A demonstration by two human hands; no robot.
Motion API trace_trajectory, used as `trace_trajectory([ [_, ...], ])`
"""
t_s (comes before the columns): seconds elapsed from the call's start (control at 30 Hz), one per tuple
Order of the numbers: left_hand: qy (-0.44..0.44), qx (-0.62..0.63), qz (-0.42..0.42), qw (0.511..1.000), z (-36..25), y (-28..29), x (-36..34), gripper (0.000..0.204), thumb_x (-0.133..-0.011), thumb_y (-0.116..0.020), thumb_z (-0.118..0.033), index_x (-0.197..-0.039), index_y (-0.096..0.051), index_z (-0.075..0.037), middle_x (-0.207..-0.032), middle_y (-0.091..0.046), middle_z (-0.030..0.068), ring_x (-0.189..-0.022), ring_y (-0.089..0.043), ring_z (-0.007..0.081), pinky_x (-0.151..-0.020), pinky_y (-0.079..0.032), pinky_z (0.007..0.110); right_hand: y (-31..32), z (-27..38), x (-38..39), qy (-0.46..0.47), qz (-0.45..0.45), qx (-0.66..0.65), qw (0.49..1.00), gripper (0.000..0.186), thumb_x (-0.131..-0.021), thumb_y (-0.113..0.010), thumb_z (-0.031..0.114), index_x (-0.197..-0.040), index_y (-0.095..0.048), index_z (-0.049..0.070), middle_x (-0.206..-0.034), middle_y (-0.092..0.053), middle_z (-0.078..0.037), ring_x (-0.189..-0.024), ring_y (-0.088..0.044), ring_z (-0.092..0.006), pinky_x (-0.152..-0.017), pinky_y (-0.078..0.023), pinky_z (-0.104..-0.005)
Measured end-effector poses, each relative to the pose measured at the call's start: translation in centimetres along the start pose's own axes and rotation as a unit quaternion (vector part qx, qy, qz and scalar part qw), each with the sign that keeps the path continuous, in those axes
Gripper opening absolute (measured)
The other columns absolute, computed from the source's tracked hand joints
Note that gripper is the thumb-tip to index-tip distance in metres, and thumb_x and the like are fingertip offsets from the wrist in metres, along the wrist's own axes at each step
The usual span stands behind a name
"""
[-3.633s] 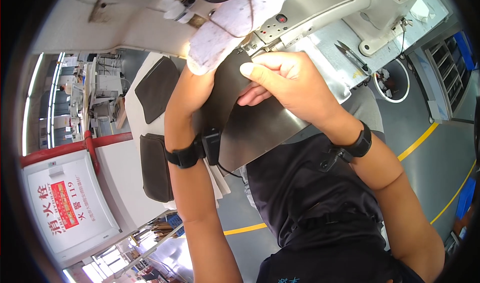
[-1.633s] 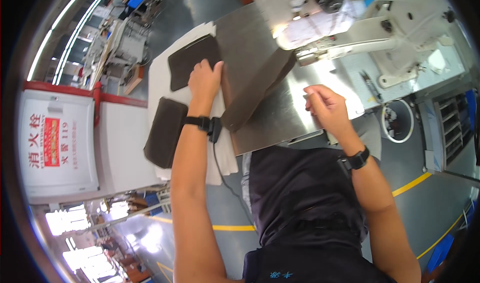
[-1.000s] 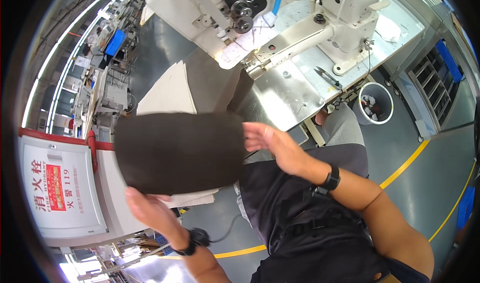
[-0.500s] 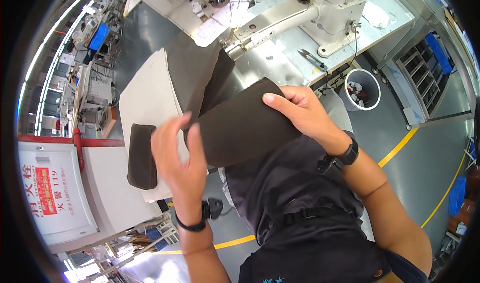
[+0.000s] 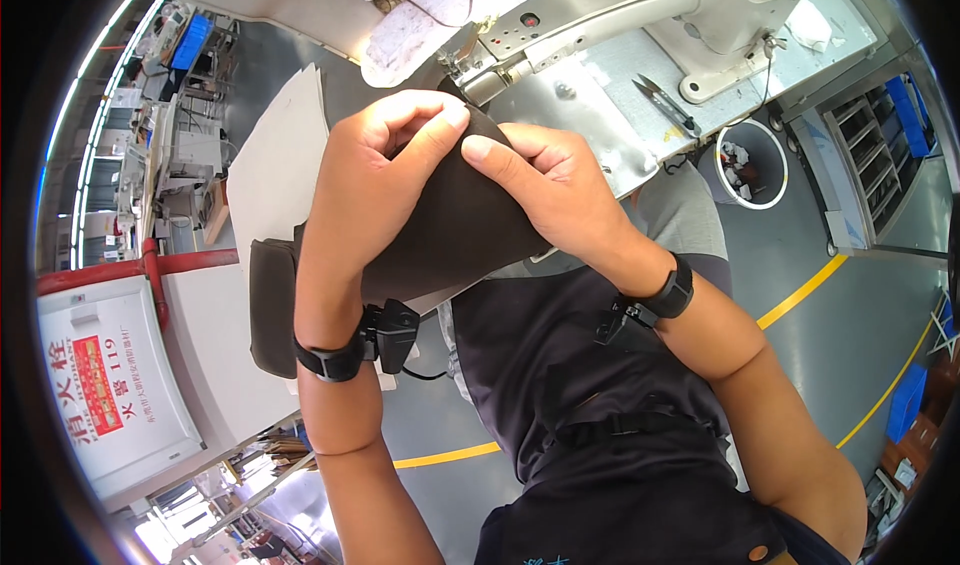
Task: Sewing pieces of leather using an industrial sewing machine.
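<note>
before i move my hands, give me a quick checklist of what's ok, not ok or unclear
1. Left hand holding the dark piece: ok, pinching near its upper edge.
2. Right hand holding it too: ok, thumb on top.
3. Pointed tool away from both hands: ok, on the tabletop, right side.
4. Dark piece apart from the metal arm end: cannot tell, hardly any gap shows.
5. Dark bundle clear of the left forearm: cannot tell, outlines meet.

Red characters [image 5: 76, 427] on cabinet [image 5: 162, 405]; blue ones [image 5: 547, 562] on clothing [image 5: 610, 485].
</note>
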State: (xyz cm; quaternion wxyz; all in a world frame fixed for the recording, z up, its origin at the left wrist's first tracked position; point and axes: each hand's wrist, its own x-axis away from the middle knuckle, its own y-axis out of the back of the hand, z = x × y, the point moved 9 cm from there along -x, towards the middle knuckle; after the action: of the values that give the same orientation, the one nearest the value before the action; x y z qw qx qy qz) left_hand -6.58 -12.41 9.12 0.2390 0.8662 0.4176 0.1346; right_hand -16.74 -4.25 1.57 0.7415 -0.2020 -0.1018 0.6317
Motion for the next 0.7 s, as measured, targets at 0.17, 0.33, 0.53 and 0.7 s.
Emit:
trace_trajectory([
  [0.17,0.038,0.07,0.02,0.997,1.2,0.5,-1.9,0.021,-0.095,-0.069,-0.018,-0.1,-0.076,0.0,-0.089,-0.072,0.0011,-0.082,-0.064,0.0076,-0.077,-0.05,0.024,0.5,-1.3,-1.4,-0.005,-0.003,0.008,1.0,0.03,-0.103,-0.069,0.026,-0.103,-0.075,-0.003,-0.083,-0.07,0.003,-0.076,-0.059,-0.0015,-0.065,-0.05,-0.022],
  [0.33,0.109,0.068,0.061,0.99,2.2,0.7,-2.2,0.018,-0.096,-0.071,-0.018,-0.102,-0.072,-0.001,-0.096,-0.07,-0.0009,-0.09,-0.062,0.0061,-0.084,-0.047,0.023,0.8,-0.5,-2.1,0.055,-0.016,0.062,0.996,0.03,-0.102,-0.07,0.026,-0.102,-0.075,-0.004,-0.078,-0.067,0.005,-0.073,-0.055,-0.0012,-0.063,-0.048,-0.0224],
  [0.53,0.011,-0.044,-0.021,0.999,1.2,1.4,-2.6,0.024,-0.095,-0.069,-0.02,-0.102,-0.076,0.002,-0.082,-0.072,-0.0003,-0.074,-0.061,0.0063,-0.068,-0.048,0.023,1.4,-1.3,-2.7,0.009,-0.062,0.004,0.998,0.038,-0.104,-0.067,0.028,-0.079,-0.064,-0.001,-0.069,-0.054,0.009,-0.067,-0.046,-0.0004,-0.056,-0.04,-0.024],
  [0.7,-0.01,-0.112,-0.03,0.993,1.1,1.7,-3.6,0.026,-0.092,-0.07,-0.021,-0.097,-0.073,0.005,-0.073,-0.069,0.0014,-0.069,-0.057,0.0062,-0.065,-0.046,0.026,1.1,-2.0,-2.8,-0.032,-0.055,-0.014,0.998,0.027,-0.105,-0.066,0.026,-0.093,-0.071,0.002,-0.086,-0.069,0.003,-0.075,-0.06,-0.0023,-0.067,-0.049,-0.0208],
])
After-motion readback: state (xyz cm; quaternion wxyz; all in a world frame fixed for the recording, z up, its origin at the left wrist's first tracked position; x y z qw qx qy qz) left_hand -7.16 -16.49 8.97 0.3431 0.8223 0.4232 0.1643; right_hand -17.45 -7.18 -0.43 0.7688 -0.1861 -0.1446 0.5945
